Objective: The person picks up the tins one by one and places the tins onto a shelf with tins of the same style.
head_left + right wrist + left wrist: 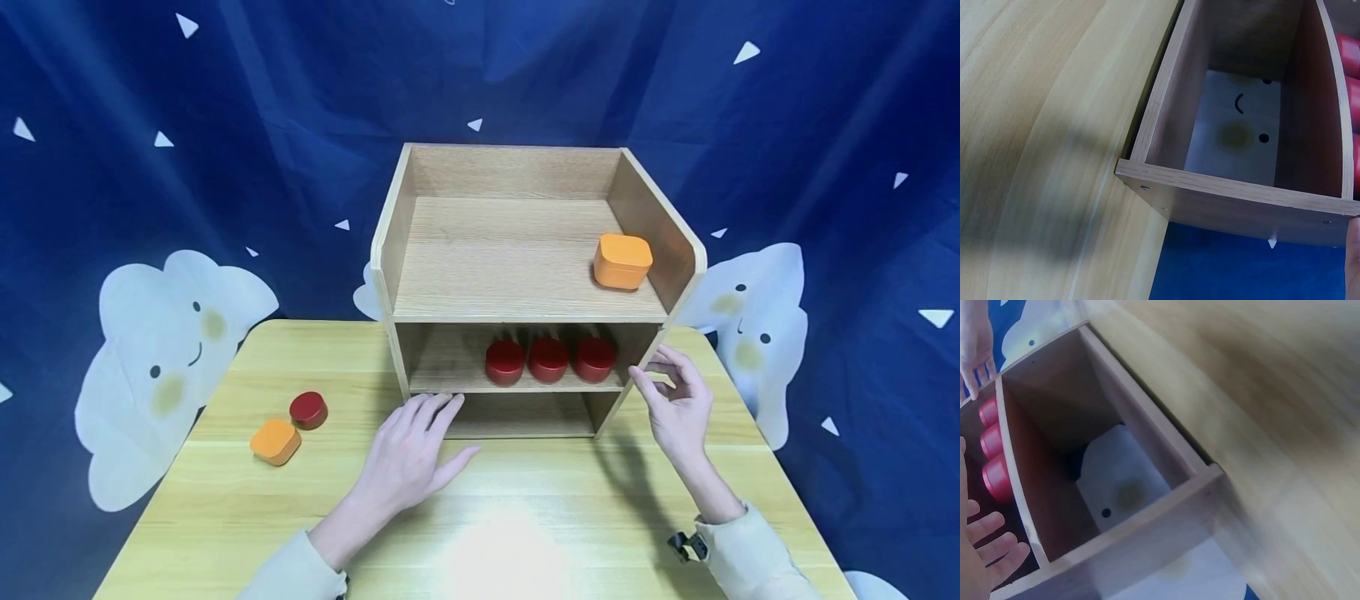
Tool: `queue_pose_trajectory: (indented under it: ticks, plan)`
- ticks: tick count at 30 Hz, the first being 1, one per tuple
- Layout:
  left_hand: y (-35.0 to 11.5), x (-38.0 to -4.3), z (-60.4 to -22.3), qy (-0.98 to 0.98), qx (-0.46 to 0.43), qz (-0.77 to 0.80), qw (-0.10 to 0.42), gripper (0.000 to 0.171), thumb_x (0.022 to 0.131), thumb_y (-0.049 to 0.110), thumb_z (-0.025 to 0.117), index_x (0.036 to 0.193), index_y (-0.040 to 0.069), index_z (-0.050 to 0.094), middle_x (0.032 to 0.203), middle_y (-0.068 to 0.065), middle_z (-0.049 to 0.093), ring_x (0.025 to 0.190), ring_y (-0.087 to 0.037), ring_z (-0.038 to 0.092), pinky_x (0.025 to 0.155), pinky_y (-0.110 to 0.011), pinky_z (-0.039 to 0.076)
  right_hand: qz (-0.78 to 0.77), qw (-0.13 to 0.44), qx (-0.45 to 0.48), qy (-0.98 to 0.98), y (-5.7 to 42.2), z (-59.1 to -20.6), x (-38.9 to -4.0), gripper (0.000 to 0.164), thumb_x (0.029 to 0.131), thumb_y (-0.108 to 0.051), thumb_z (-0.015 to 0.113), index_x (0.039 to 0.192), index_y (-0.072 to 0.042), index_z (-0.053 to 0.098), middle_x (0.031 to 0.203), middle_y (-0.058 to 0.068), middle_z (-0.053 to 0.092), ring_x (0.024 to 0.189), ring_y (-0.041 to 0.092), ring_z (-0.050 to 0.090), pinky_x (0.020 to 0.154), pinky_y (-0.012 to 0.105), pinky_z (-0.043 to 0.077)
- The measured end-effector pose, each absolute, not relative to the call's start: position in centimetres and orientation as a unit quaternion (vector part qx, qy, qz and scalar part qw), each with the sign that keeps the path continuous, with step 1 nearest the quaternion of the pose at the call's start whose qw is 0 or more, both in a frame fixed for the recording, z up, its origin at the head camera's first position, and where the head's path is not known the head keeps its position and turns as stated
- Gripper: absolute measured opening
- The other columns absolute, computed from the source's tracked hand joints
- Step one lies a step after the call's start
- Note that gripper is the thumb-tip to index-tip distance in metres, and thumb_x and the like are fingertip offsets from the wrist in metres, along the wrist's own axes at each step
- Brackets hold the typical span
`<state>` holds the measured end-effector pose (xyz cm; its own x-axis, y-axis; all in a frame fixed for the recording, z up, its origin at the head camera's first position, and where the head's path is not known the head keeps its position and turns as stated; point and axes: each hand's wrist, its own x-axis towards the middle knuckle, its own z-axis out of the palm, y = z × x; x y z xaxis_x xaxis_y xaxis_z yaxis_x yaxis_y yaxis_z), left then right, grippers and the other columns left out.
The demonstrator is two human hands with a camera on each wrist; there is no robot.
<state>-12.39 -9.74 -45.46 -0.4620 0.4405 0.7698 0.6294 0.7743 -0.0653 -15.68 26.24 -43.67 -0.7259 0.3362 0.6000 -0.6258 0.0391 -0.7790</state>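
Note:
A wooden shelf unit [510, 258] stands in the middle, with three round red containers [548, 359] in a row on its middle shelf. An orange box [623, 261] sits at the right of its top level. My left hand [408, 454] is by the lower left front of the unit, fingers extended and thumb spread, holding nothing; its fingers also show in the left wrist view. My right hand [678, 404] is beside the unit's right side panel, fingers loosely bent and fingertips at the panel edge. A fingertip [1353, 250] meets that edge in the right wrist view.
On the table [540, 500], left of the unit, lie a round red container [308, 410] and an orange box [275, 442] close together. A dark blue curtain [315, 100] with cloud prints hangs behind. The bottom compartment [517, 414] is under the red containers.

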Motion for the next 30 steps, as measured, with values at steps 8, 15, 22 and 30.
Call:
queue_pose_trajectory:
  ticks: [8,15,22,30]
  plan:
    - [-11.9,-11.6,-46.1,-0.864,-0.311,-0.103,0.383,0.07,0.106,0.064,0.04,0.13,0.005,0.071,0.118,-0.01,0.076,0.104,-0.031,0.072,0.084,-0.042,0.064,0.694,0.348,0.129,-0.617,26.2,-43.7,-15.7,0.044,0.08,0.03,0.067,0.12,0.012,0.069,0.102,-0.005,0.076,0.09,0.004,0.074,0.07,0.012,0.058]
    - [-14.1,-11.5,-46.8,-0.872,-0.298,-0.11,0.373,0.07,0.106,0.064,0.041,0.128,0.005,0.071,0.113,-0.011,0.076,0.1,-0.03,0.072,0.079,-0.042,0.065,0.677,0.348,0.097,-0.641,26.3,-43.6,-15.6,0.043,0.079,0.031,0.066,0.121,0.021,0.062,0.101,-0.01,0.075,0.088,0.001,0.073,0.068,0.013,0.058]
    - [-16.8,-11.7,-48.1,-0.884,-0.286,-0.104,0.354,0.069,0.103,0.064,0.048,0.128,0.004,0.07,0.114,-0.013,0.075,0.099,-0.031,0.072,0.078,-0.042,0.064,0.686,0.35,0.118,-0.627,26.2,-43.6,-15.5,0.043,0.08,0.03,0.066,0.12,0.016,0.066,0.1,-0.007,0.076,0.089,0.003,0.074,0.069,0.013,0.058]
    - [-20.1,-12.1,-49.6,-0.902,-0.26,-0.084,0.334,0.066,0.097,0.062,0.057,0.126,0.004,0.07,0.113,-0.012,0.075,0.097,-0.03,0.071,0.068,-0.042,0.062,0.679,0.352,0.108,-0.636,26.3,-43.8,-15.6,0.042,0.08,0.029,0.067,0.121,0.018,0.065,0.101,-0.008,0.076,0.089,0.002,0.074,0.069,0.013,0.058]
